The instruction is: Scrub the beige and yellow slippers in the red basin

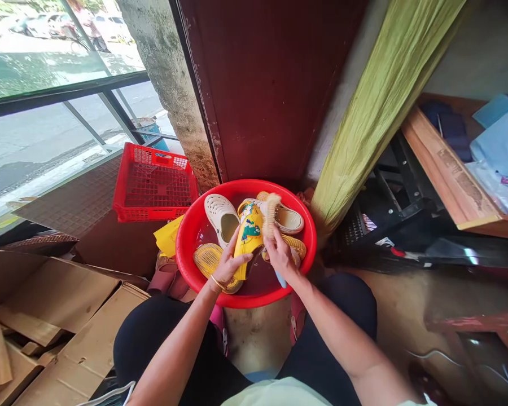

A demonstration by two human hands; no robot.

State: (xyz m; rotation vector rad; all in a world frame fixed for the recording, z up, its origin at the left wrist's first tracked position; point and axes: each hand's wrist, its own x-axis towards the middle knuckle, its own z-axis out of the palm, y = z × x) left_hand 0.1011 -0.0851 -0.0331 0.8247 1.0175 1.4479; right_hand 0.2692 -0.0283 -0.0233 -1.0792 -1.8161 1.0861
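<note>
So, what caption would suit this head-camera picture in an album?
Left hand holds a yellow cartoon-printed slipper over a round red plastic basin while the right hand presses a bristle brush to it.

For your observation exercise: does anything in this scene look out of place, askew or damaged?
Nothing is spilled. The odd parts: flattened cardboard lies in a loose heap at lower left, and the dark red door behind the red basin has chipped, worn paint along its edge.
</note>
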